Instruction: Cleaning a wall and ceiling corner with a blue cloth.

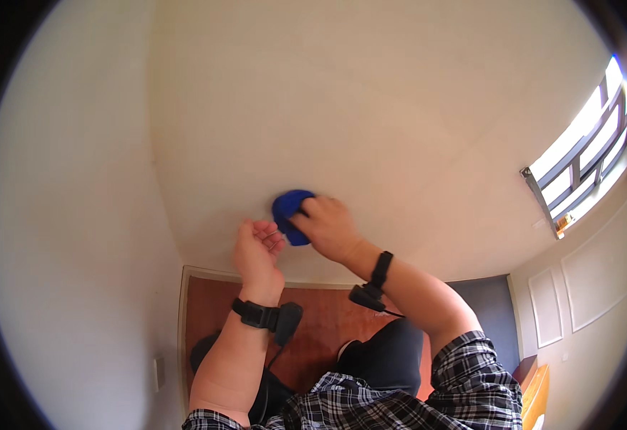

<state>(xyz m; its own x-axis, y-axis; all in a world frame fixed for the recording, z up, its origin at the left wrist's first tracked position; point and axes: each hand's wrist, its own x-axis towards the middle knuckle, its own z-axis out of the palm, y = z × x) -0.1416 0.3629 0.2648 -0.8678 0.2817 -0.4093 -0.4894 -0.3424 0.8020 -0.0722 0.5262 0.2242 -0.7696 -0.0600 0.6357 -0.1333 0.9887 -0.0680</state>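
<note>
My right hand [328, 226] grips a bunched blue cloth [291, 207] against the cream wall [378, 134] in front of me. Its fingers press into the folds, so the cloth's underside is hidden. Just to the left, my left hand [259, 247] is raised beside the cloth with its fingers curled. A thin pale line shows at those fingertips, close to the cloth's lower edge; whether the fingers hold it is unclear. Each wrist wears a black strap with a small black device.
Another wall [77, 215] meets this one in a corner at left and carries a small plate [158, 374]. Below are a reddish-brown floor [313, 322] and my legs. A barred window [587, 140], with an amber object [564, 223] at its corner, and orange wooden furniture [536, 392] stand right.
</note>
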